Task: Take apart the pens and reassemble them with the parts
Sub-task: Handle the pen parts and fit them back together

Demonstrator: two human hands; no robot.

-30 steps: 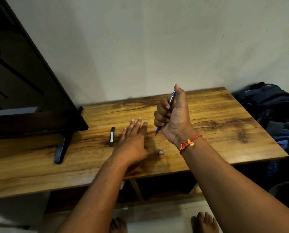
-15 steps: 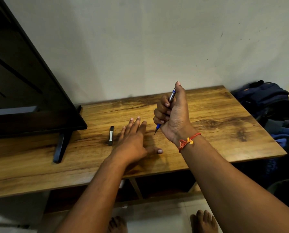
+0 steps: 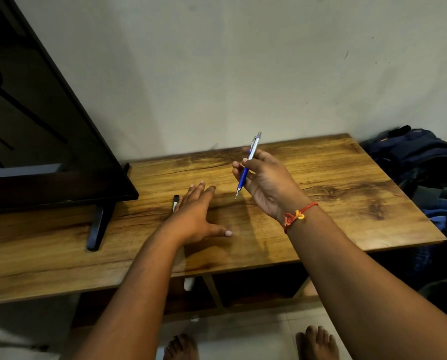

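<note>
Grained brown wooden table [image 3: 347, 183] against a pale wall [image 3: 243, 74] — left hand [image 3: 194, 216] flat, fingers straight; right hand [image 3: 266, 183] pinches a blue-and-silver pen [image 3: 242, 179].

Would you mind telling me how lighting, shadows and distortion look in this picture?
Head view: dim, warm light; the right hand and pen cast soft shadows on the table; the wide-angle lens splays the table's edges outward; the television screen shows faint reflections.
</note>
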